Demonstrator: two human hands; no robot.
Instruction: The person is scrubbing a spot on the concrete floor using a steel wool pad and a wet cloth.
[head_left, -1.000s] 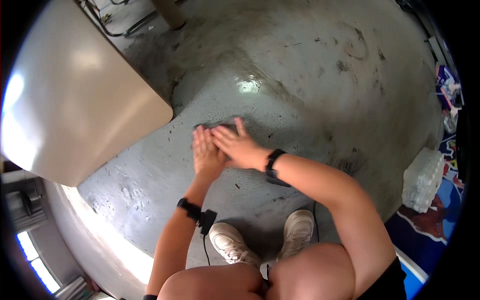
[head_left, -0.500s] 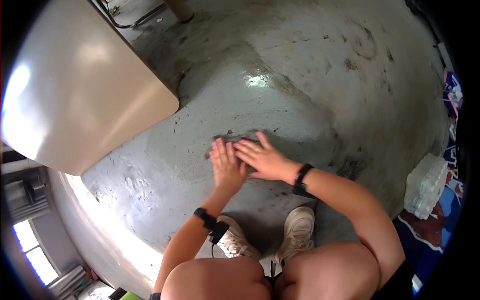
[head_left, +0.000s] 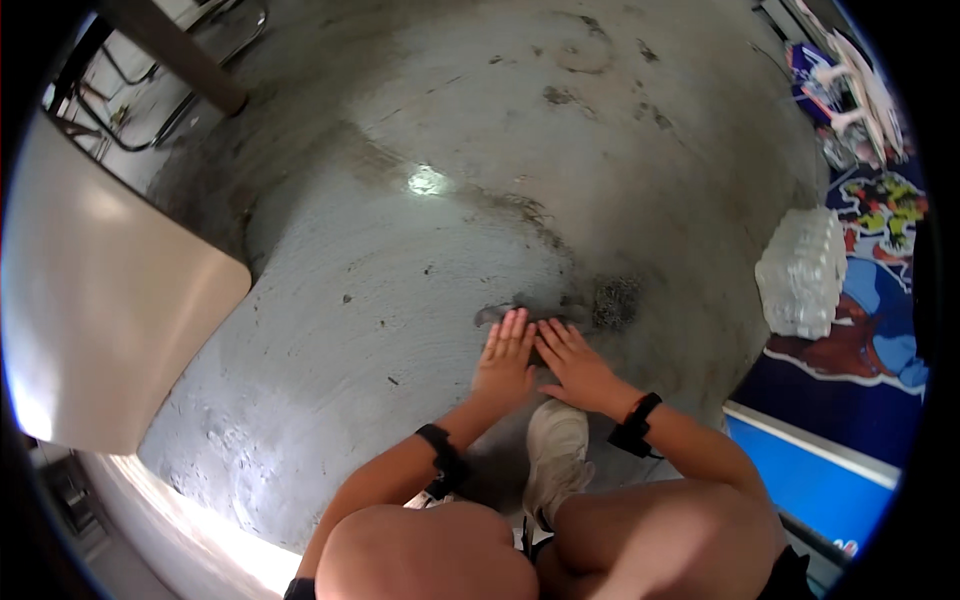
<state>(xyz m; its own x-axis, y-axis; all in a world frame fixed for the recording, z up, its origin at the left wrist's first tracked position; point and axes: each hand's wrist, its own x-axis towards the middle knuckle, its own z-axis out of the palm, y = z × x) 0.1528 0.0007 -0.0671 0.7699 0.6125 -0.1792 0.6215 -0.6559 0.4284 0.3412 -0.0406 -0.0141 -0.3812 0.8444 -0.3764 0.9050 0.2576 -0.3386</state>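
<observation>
My left hand (head_left: pixel 506 362) lies flat with its fingers stretched forward. Beside it, my right hand (head_left: pixel 583 366) also presses down, fingers extended and slanting toward the left one. Under and just beyond both sets of fingertips is a dark grey, rag-like cloth (head_left: pixel 492 315), flattened on the wet grey floor (head_left: pixel 330 330). My palms hide most of this cloth. A dark, rough patch (head_left: pixel 617 303) on the floor adjoins it at the right. Each wrist wears a black band.
A beige panel with a rounded corner (head_left: pixel 130 310) rises at the left. A clear plastic egg-tray-like pack (head_left: pixel 803 272) sits at the right near a blue printed board (head_left: pixel 850 400). My white shoe (head_left: pixel 557 450) is just behind my hands. A brown post (head_left: pixel 185 60) stands far left.
Both hands and the grey cloth have slid right across the floor, closer to the dark rough patch. My view has shifted right too, showing more of the blue board.
</observation>
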